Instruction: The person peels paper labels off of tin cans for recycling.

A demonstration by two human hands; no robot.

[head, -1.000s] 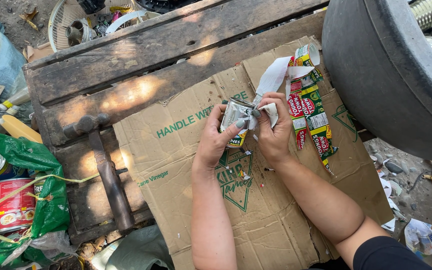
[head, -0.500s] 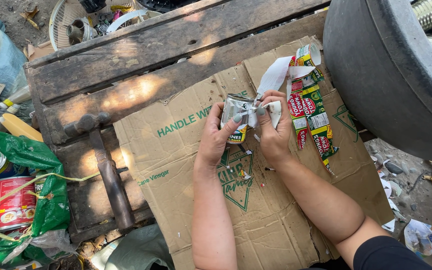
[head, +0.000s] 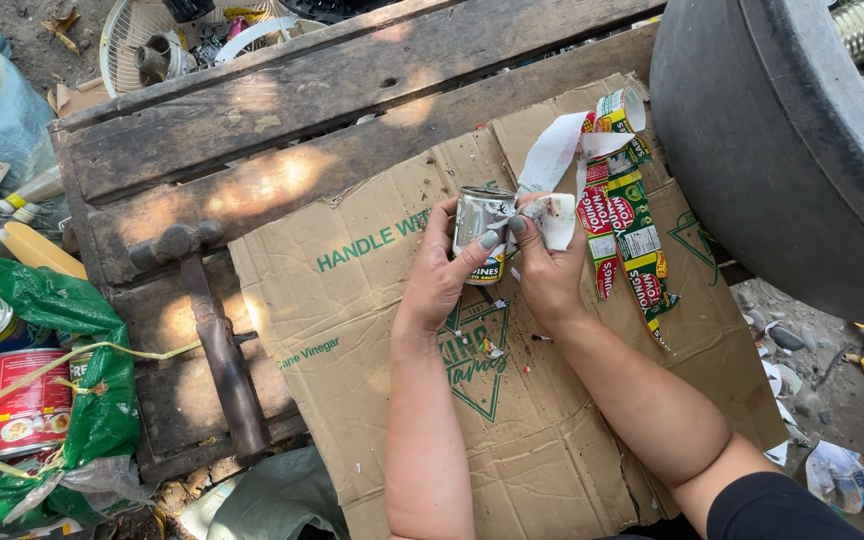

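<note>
My left hand (head: pixel 444 275) grips a small shiny tin can (head: pixel 480 222) held upright above a flattened cardboard sheet (head: pixel 372 330). My right hand (head: pixel 549 268) pinches a white strip of paper label (head: pixel 555 215) that still hangs on the can's side. A pile of peeled red, green and yellow labels (head: pixel 624 215) lies on the cardboard just right of my hands.
A rusty hammer (head: pixel 214 330) lies on the wooden pallet (head: pixel 282 110) at the left. A green bag (head: pixel 72 400) holds several labelled cans (head: pixel 20 410) at the far left. A large dark tub (head: pixel 792 150) fills the upper right. Scraps litter the ground at the right.
The can has been turned upright in my left hand, and my right hand has pulled the white label further off its side.
</note>
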